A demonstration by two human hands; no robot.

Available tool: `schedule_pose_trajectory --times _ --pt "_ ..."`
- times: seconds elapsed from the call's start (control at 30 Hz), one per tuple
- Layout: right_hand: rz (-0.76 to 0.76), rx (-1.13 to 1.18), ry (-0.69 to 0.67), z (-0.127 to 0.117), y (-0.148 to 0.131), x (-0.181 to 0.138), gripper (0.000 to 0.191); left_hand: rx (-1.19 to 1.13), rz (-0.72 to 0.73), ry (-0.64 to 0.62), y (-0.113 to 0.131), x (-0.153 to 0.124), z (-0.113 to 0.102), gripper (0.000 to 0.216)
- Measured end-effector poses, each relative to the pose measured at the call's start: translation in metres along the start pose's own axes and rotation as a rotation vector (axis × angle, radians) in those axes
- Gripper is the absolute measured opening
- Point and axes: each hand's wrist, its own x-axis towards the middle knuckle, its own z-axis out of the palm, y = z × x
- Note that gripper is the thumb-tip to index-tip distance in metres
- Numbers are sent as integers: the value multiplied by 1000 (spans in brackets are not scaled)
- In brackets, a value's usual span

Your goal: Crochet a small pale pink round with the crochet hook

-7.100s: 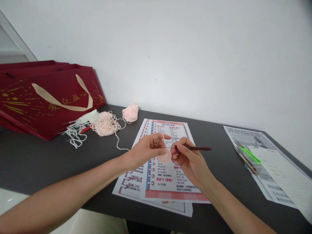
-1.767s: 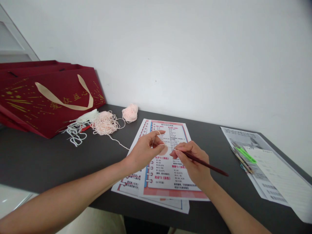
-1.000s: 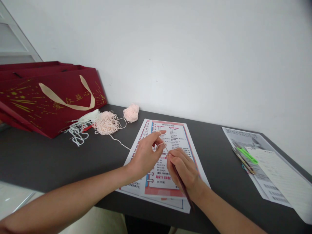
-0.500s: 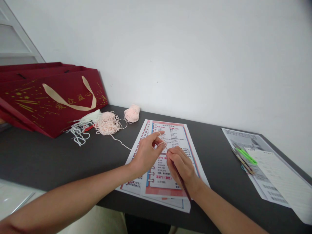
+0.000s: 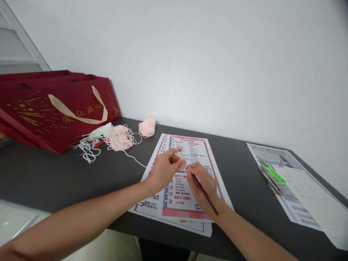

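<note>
My right hand (image 5: 205,185) grips a crochet hook (image 5: 203,194) with a dark reddish-brown handle, its thin metal tip pointing at my left fingers. Pale pink yarn (image 5: 133,158) comes in from the left and loops over the raised index finger of my left hand (image 5: 161,172). The left thumb and other fingers pinch the yarn near the hook tip. Any stitches there are too small to make out. Both hands are above a printed pattern sheet (image 5: 179,213). The strand leads back to a loose pink yarn heap (image 5: 121,139).
A pink yarn ball (image 5: 147,127) sits by the wall. White yarn (image 5: 91,146) lies before dark red gift bags (image 5: 35,108) at the left. On the right, green-handled scissors (image 5: 276,174) and thin tools rest on papers (image 5: 312,197).
The hook's handle has swung up and to the right, now lying across my right hand and wrist. My left hand has barely moved.
</note>
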Motion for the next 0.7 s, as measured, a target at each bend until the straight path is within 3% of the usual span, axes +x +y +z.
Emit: schedule_pose_trajectory --times 0.1,0.3,0.43,0.6,0.7 --pt "-186 -99 -168 -3 2 2 17 49 19 -13 2 0 -1 37" --pt "-87 10 15 0 8 5 17 64 67 -13 11 -4 -2 37" --pt "-146 59 -15 -2 16 6 19 -44 43 -48 10 -1 -2 37" --pt "-389 -59 -115 -15 21 14 22 -603 -268 -284 7 7 -6 50" --pt "-509 -184 -151 -18 20 16 21 -860 -461 -349 5 8 -5 42"
